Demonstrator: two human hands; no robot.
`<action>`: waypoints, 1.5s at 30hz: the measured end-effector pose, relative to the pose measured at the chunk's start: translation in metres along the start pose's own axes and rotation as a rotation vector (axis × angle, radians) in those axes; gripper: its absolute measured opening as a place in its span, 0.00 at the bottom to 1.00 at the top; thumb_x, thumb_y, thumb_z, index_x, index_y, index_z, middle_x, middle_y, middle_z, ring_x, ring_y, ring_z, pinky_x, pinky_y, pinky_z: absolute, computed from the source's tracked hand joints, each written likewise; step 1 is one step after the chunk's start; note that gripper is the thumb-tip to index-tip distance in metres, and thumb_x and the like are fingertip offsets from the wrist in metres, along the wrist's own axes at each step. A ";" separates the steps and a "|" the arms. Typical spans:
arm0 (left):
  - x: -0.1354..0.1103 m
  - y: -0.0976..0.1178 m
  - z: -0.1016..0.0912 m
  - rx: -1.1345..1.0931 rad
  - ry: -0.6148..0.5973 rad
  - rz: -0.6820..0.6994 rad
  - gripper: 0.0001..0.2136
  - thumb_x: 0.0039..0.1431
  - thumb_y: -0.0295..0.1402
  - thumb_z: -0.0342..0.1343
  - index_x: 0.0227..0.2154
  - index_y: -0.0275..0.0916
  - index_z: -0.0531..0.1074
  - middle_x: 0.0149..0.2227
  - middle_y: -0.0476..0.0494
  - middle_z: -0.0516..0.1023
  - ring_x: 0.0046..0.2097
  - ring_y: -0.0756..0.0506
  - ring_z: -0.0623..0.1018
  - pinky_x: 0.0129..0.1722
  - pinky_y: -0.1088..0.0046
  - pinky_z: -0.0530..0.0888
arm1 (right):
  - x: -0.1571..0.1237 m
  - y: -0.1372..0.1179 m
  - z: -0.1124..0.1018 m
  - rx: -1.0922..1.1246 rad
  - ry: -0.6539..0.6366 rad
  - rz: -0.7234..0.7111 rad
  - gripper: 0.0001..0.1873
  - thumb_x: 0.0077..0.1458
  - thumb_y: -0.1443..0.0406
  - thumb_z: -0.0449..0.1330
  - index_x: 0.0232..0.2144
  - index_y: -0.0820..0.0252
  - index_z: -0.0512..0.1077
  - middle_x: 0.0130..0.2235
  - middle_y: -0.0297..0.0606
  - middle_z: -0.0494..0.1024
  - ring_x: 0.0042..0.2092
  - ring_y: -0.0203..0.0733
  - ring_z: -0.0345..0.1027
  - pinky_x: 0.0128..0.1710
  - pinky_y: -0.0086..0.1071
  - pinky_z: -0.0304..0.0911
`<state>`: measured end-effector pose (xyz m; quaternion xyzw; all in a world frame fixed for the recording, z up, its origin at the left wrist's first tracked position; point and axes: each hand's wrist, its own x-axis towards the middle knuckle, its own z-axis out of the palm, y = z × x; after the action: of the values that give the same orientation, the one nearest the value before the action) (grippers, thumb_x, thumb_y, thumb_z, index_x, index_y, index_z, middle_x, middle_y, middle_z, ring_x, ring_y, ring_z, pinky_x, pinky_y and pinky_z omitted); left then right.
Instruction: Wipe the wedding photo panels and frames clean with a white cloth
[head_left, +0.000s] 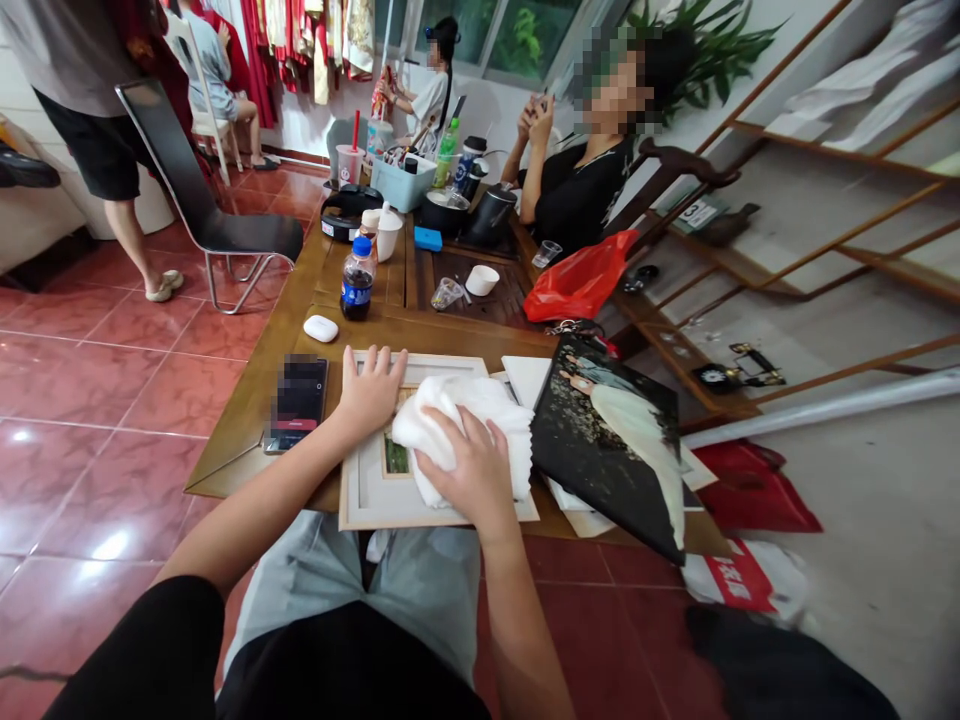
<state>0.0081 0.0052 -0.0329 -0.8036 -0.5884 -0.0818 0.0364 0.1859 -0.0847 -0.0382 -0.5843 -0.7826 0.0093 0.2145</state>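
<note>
A light wood picture frame (367,512) with a pale mat lies flat at the table's near edge. My left hand (371,392) rests on its upper left part, fingers spread. My right hand (474,468) is curled over a bunched white cloth (508,425) and presses it onto the frame. The cloth hides much of the frame's middle and right side; a small patch of green picture shows beside it. Right of the frame lies a black board (600,450) printed with a figure in a pale gown, on top of some white sheets.
On the table's left are a phone (297,405) and a white earbud case (321,328). Behind stand a blue-capped cola bottle (358,285), a paper cup (388,235) and a light blue bin (405,183). A red plastic bag (574,280) lies right, near a seated person (577,190).
</note>
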 end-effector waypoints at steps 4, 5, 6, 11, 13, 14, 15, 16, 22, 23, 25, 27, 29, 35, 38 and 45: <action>0.001 -0.002 -0.002 0.002 -0.010 -0.002 0.26 0.74 0.33 0.36 0.72 0.37 0.56 0.69 0.29 0.64 0.71 0.30 0.61 0.69 0.31 0.50 | 0.000 0.004 -0.004 0.069 -0.079 -0.106 0.29 0.59 0.55 0.63 0.62 0.46 0.71 0.64 0.46 0.72 0.67 0.54 0.62 0.68 0.56 0.49; 0.002 -0.002 -0.002 -0.002 -0.007 -0.002 0.26 0.74 0.33 0.36 0.72 0.37 0.56 0.69 0.29 0.64 0.70 0.30 0.62 0.69 0.30 0.49 | 0.000 0.006 -0.005 0.108 -0.115 -0.157 0.29 0.57 0.55 0.64 0.61 0.45 0.73 0.64 0.45 0.72 0.67 0.53 0.62 0.68 0.55 0.49; 0.002 -0.003 -0.002 -0.007 -0.002 -0.001 0.26 0.74 0.34 0.37 0.72 0.38 0.56 0.69 0.29 0.65 0.70 0.30 0.62 0.69 0.30 0.49 | 0.000 0.007 -0.006 0.145 -0.146 -0.198 0.29 0.56 0.56 0.65 0.60 0.45 0.74 0.65 0.43 0.72 0.67 0.53 0.63 0.69 0.54 0.49; 0.004 -0.002 -0.003 -0.009 -0.002 -0.013 0.26 0.73 0.32 0.37 0.72 0.38 0.55 0.69 0.30 0.64 0.69 0.31 0.63 0.69 0.31 0.48 | 0.000 0.008 -0.003 0.148 -0.114 -0.135 0.29 0.58 0.55 0.64 0.62 0.45 0.72 0.64 0.43 0.73 0.67 0.52 0.62 0.69 0.54 0.48; 0.004 0.000 -0.004 -0.001 -0.007 -0.014 0.27 0.72 0.30 0.38 0.72 0.36 0.55 0.69 0.30 0.64 0.69 0.31 0.63 0.69 0.31 0.48 | 0.000 0.007 -0.001 0.111 -0.062 -0.066 0.30 0.60 0.54 0.62 0.63 0.46 0.70 0.63 0.45 0.73 0.67 0.53 0.62 0.69 0.55 0.48; 0.004 0.000 -0.005 0.004 -0.009 -0.014 0.27 0.71 0.29 0.37 0.71 0.36 0.55 0.69 0.30 0.64 0.69 0.31 0.63 0.69 0.32 0.48 | 0.000 0.006 -0.001 0.102 -0.045 -0.047 0.30 0.60 0.54 0.62 0.64 0.46 0.70 0.63 0.45 0.72 0.67 0.53 0.62 0.69 0.55 0.48; 0.004 0.000 -0.006 0.008 -0.010 -0.013 0.27 0.71 0.28 0.37 0.71 0.35 0.56 0.68 0.29 0.65 0.69 0.31 0.63 0.69 0.32 0.48 | 0.000 0.006 0.000 0.100 -0.036 -0.040 0.30 0.61 0.54 0.61 0.64 0.46 0.70 0.63 0.46 0.72 0.67 0.52 0.62 0.69 0.55 0.48; 0.005 0.000 -0.007 0.012 -0.011 -0.012 0.26 0.72 0.28 0.37 0.71 0.34 0.57 0.67 0.29 0.66 0.68 0.31 0.64 0.69 0.32 0.49 | 0.000 0.007 0.000 0.104 -0.035 -0.044 0.29 0.61 0.54 0.61 0.64 0.46 0.70 0.63 0.46 0.72 0.67 0.52 0.62 0.69 0.55 0.48; 0.020 -0.002 -0.020 0.052 -0.076 -0.031 0.21 0.74 0.34 0.37 0.60 0.33 0.68 0.60 0.28 0.72 0.62 0.30 0.70 0.67 0.36 0.56 | 0.003 0.011 0.000 0.128 -0.062 -0.083 0.29 0.60 0.53 0.62 0.63 0.46 0.71 0.62 0.44 0.73 0.66 0.52 0.63 0.68 0.53 0.48; 0.025 -0.001 -0.022 0.058 -0.111 -0.032 0.21 0.74 0.35 0.38 0.60 0.32 0.68 0.60 0.28 0.72 0.62 0.30 0.70 0.66 0.37 0.58 | 0.003 0.011 -0.001 0.128 -0.064 -0.082 0.29 0.60 0.53 0.63 0.63 0.46 0.71 0.62 0.45 0.73 0.66 0.53 0.63 0.68 0.53 0.48; 0.036 0.001 -0.025 0.056 -0.165 -0.047 0.22 0.75 0.39 0.40 0.60 0.31 0.68 0.61 0.27 0.72 0.62 0.30 0.71 0.62 0.43 0.66 | 0.003 0.010 -0.001 0.132 -0.068 -0.082 0.29 0.60 0.53 0.63 0.63 0.45 0.71 0.63 0.45 0.73 0.67 0.53 0.62 0.68 0.54 0.48; 0.046 0.002 -0.026 0.044 -0.200 -0.082 0.24 0.75 0.42 0.39 0.59 0.31 0.69 0.61 0.27 0.72 0.62 0.31 0.71 0.59 0.50 0.70 | 0.004 0.010 -0.002 0.136 -0.069 -0.081 0.29 0.61 0.53 0.63 0.64 0.45 0.70 0.63 0.45 0.73 0.67 0.53 0.62 0.68 0.54 0.48; 0.053 0.002 -0.024 0.030 -0.209 -0.087 0.27 0.76 0.46 0.35 0.59 0.30 0.70 0.59 0.27 0.74 0.62 0.31 0.72 0.58 0.53 0.70 | 0.004 0.009 -0.003 0.131 -0.072 -0.075 0.30 0.61 0.52 0.63 0.64 0.45 0.70 0.63 0.44 0.73 0.67 0.53 0.62 0.68 0.54 0.48; 0.054 -0.003 -0.017 0.033 -0.190 -0.027 0.30 0.75 0.51 0.34 0.57 0.33 0.72 0.56 0.30 0.78 0.58 0.33 0.78 0.57 0.56 0.70 | 0.005 0.011 -0.008 0.161 -0.114 -0.129 0.30 0.58 0.53 0.66 0.62 0.45 0.72 0.65 0.44 0.72 0.67 0.53 0.62 0.69 0.53 0.46; 0.053 -0.003 -0.018 0.032 -0.212 -0.044 0.29 0.74 0.52 0.36 0.57 0.35 0.72 0.54 0.31 0.80 0.56 0.33 0.79 0.54 0.59 0.72 | 0.004 0.013 -0.010 0.231 -0.167 -0.198 0.30 0.56 0.54 0.67 0.61 0.43 0.73 0.65 0.41 0.71 0.68 0.52 0.61 0.69 0.53 0.46; 0.053 -0.004 -0.017 0.022 -0.216 -0.049 0.29 0.74 0.52 0.36 0.58 0.37 0.72 0.52 0.32 0.81 0.54 0.34 0.80 0.52 0.59 0.73 | 0.004 0.010 -0.005 0.176 -0.078 -0.081 0.27 0.59 0.54 0.65 0.60 0.45 0.74 0.63 0.42 0.73 0.65 0.53 0.64 0.69 0.52 0.49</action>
<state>0.0188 0.0539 -0.0072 -0.7927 -0.6092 0.0109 -0.0202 0.1957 -0.0794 -0.0351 -0.5301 -0.8097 0.0921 0.2343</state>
